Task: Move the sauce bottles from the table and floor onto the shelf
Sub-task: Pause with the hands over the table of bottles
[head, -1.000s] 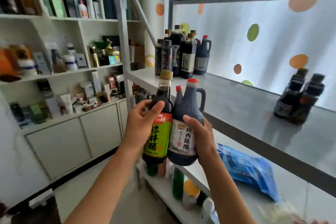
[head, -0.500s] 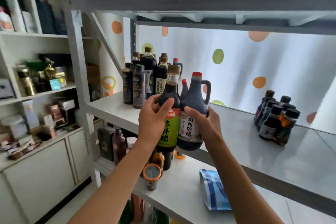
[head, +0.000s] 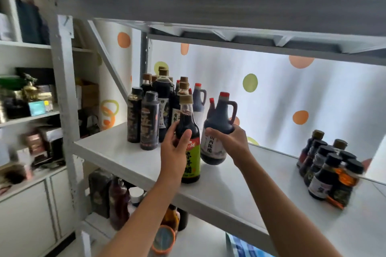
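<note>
Head view: both hands are at the middle shelf [head: 129, 158], each with a bottle.
Shelf: white metal board; the two carried bottles are over its front middle, at about 6 o'clock from the bottle cluster [head: 158, 106] standing at the back left.
Jug, right hand: right hand [head: 231, 142] has its grip wrapped round the label of the red-capped vinegar jug [head: 217, 129]; the jug is tilted, and I cannot tell whether its base touches the board.
Bottle, left hand: left hand [head: 175, 152] grips the green-label bottle [head: 189, 142], upright near the front edge.
Risk, tipping: let go while tilted, the jug would likely roll or knock its neighbour.
Risk, edge: the green-label bottle sits close to the front lip; a nudge could send it off.
Risk, cluster: pushing either bottle back toward 12 o'clock may topple the crowded cluster.
Count, cluster: roughly ten, some hidden.
Count, small bottles [head: 330, 171] at 3 o'clock: about seven.
Count, held: two.
</note>
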Demonstrator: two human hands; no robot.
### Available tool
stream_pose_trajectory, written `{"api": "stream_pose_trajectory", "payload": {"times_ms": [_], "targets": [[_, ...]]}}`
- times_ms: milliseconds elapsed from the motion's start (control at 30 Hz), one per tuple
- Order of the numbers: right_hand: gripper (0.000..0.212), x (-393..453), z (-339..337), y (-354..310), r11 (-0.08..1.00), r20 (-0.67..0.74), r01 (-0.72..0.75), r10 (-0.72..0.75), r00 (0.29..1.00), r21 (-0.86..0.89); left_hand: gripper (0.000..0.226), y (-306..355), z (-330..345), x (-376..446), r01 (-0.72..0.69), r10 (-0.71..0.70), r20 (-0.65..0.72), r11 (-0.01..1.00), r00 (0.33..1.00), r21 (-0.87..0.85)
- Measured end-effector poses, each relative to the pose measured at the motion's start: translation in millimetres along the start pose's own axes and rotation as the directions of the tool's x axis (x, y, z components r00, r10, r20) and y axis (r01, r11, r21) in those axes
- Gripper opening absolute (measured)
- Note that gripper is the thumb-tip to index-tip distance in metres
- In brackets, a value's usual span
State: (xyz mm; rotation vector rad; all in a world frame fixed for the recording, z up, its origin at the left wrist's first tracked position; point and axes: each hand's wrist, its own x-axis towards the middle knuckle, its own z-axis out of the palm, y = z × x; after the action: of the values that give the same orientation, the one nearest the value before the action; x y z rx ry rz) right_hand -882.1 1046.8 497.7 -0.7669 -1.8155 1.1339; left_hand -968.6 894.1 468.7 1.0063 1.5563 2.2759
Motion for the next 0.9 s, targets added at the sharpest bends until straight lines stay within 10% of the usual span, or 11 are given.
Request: {"api": "stream_pose_trajectory", "payload": {"times_ms": [533, 900], "targets": [[0.060, 139.0, 19.8, 67.9, 0.997, -0.066, -0.053, 0.056, 0.996, 0.051, 0.049, -32.8, 14.3, 42.3, -0.108, 0.096, 0.146, 0.991, 0.985, 0.082], [0.076, 168.5, 28.3, 75.7, 0.996, -0.021, -0.072, 0.073, 0.997, 0.045, 0.055, -46.5, -23.7, 33.3, 0.065, -0.127, 0.223, 0.962, 0.966, 0.266]]}}
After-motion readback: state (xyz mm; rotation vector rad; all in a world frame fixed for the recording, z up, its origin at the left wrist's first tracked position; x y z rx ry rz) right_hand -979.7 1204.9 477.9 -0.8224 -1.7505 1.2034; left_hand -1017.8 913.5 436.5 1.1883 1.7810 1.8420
